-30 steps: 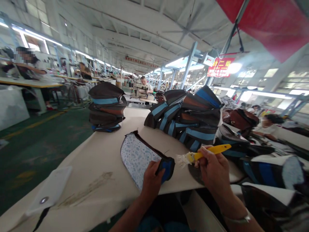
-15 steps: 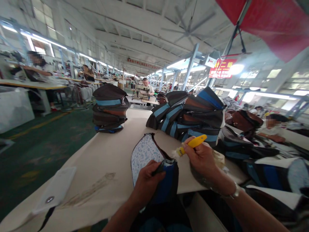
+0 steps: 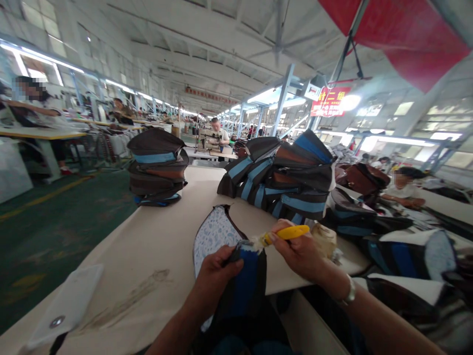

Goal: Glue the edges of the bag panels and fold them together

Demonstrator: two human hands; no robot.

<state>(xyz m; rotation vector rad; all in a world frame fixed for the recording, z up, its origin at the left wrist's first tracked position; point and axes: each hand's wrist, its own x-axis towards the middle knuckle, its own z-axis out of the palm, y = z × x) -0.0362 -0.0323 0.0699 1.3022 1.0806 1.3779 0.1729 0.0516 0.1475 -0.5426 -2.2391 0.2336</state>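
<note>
My left hand (image 3: 219,271) is closed, pinching the edge of a dark bag piece (image 3: 246,283) with a blue stripe and a pale blue patterned lining (image 3: 212,234). Between the thumb and fingers of my right hand (image 3: 301,254) is a brush (image 3: 291,231) with a yellow handle. Its pale bristles touch the end of the blue stripe, just right of my left fingertips. The lower part of the bag piece hangs below the table edge. Behind my right hand stands a cream-coloured container (image 3: 324,240), partly hidden by it.
Dark bags are stacked on the beige table (image 3: 148,241): a left stack (image 3: 157,167) and a wider right pile (image 3: 284,177). A white flat object (image 3: 70,305) with a metal ring lies front left. More bag pieces (image 3: 402,256) lie right. Several people work farther off.
My right hand has moved the brush left and down, bringing its bristles onto the end of the blue stripe. The view has shifted slightly. My left hand keeps its hold.
</note>
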